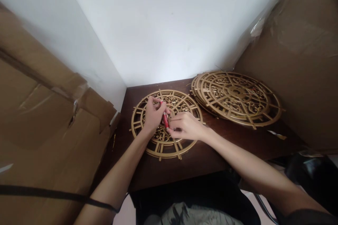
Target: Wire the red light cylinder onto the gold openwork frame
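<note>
A gold openwork clock dial (163, 154), round with scrollwork and short bars along its ring, lies flat on the dark brown table. Over its centre, a slim red tube (166, 121) with printing along its side and a silvery lower end is held at a slant. My left hand (154, 114) pinches the upper part of this tube between thumb and fingers. At the lower end, my right hand (186, 126) is closed with its thumb and fingertips against the tube. The fingers partly cover the tube and the dial's middle.
Several similar gold dials (235, 91) are stacked at the back right. A small white-and-yellow strip (277, 134) lies on the table (185, 168) near them. Cardboard boxes flank both sides, the left one (39, 119) and the right one (295, 59). A white wall (163, 24) stands behind.
</note>
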{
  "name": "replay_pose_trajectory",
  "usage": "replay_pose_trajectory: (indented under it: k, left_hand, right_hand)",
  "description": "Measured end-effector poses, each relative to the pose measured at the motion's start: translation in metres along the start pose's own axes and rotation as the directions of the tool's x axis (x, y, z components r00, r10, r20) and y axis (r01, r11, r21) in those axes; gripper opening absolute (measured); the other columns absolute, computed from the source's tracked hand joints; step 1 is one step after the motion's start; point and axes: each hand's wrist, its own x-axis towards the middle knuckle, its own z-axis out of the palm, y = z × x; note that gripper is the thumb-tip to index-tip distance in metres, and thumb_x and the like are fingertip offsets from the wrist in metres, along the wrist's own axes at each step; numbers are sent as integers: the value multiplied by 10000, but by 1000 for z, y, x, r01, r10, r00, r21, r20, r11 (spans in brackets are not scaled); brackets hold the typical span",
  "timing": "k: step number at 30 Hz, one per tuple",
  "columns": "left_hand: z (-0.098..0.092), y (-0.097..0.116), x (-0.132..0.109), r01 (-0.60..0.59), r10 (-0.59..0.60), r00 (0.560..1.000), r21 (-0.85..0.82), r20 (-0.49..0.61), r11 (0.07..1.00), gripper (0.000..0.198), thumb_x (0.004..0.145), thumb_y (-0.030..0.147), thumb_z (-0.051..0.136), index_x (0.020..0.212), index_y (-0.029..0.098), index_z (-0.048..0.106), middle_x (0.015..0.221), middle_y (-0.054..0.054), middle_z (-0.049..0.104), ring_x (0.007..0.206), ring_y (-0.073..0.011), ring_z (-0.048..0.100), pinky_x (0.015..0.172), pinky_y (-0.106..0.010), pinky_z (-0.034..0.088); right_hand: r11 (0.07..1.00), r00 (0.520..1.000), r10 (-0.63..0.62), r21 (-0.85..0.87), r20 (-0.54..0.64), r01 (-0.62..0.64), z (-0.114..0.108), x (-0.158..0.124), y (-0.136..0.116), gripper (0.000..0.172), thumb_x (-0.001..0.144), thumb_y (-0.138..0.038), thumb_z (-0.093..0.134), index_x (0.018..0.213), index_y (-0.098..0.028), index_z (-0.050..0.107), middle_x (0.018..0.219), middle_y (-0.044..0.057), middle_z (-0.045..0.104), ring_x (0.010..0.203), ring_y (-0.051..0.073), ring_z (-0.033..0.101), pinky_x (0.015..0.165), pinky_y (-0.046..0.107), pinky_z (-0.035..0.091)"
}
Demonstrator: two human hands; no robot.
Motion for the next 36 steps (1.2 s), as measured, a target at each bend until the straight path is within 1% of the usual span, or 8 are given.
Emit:
replay_pose_trajectory:
  k: [9,14,18,22,24,28,31,36]
  left_hand:
    - [-1,0,0,-25,25,1000,-15,17,1000,256,759,238,590,808,210,340,534,66,571,393,-74,498,381,-152,395]
    - [-2,-1,2,8,-6,999,-52,42,999,269,750,254,608,834,211,357,540,57,585,387,-78,492,358,-148,374]
    - [-4,-1,4,26,-21,998,-94,58,995,255,755,273,610,838,204,379,537,51,584,382,-73,484,360,-145,369]
    - [-6,0,4,40,-31,996,-117,84,992,223,768,277,593,852,210,397,523,63,572,369,-71,475,353,-142,362]
    - [-6,0,4,30,-19,995,-121,95,992,210,774,271,585,850,211,399,513,63,569,367,-72,473,351,-139,359]
    - [-6,0,3,14,1,992,-124,124,992,213,784,285,582,850,215,392,511,59,571,357,-73,464,336,-136,344]
    - [-6,1,2,9,10,988,-122,152,992,216,786,284,587,851,213,394,513,57,574,356,-73,465,334,-135,342]
    - [-5,2,1,20,6,978,-125,207,992,216,787,275,596,861,202,407,523,52,580,373,-64,480,363,-134,365]
  right_hand:
    - [999,1000,-3,43,-15,4,0,0,2,319,857,-239,469,548,-164,502,551,-24,458,511,85,357,575,226,308]
    - [991,999,-1,137,-38,6,-3,-1,3,327,875,-280,491,574,-159,529,562,-21,473,523,84,390,574,225,327]
    - [955,985,111,288,-133,-69,-7,-1,4,278,881,-274,500,650,-144,586,592,-9,515,552,87,445,573,215,362]
    - [905,926,283,390,-250,-171,-9,0,8,135,852,-215,530,856,-144,645,685,0,570,595,95,484,614,232,417]
    - [881,898,346,422,-272,-212,-9,1,11,123,825,-171,544,886,-148,648,739,8,588,629,100,507,647,247,436]
    - [855,861,425,436,-279,-281,-6,1,16,119,788,-122,551,836,-148,658,919,53,600,722,111,538,676,261,451]
    - [850,868,433,430,-244,-304,-5,1,17,139,754,-77,556,813,-146,661,1003,65,595,720,104,538,652,249,451]
    - [846,910,389,446,-143,-292,-6,1,15,183,739,-44,548,821,-154,669,834,27,617,663,96,526,609,221,424]
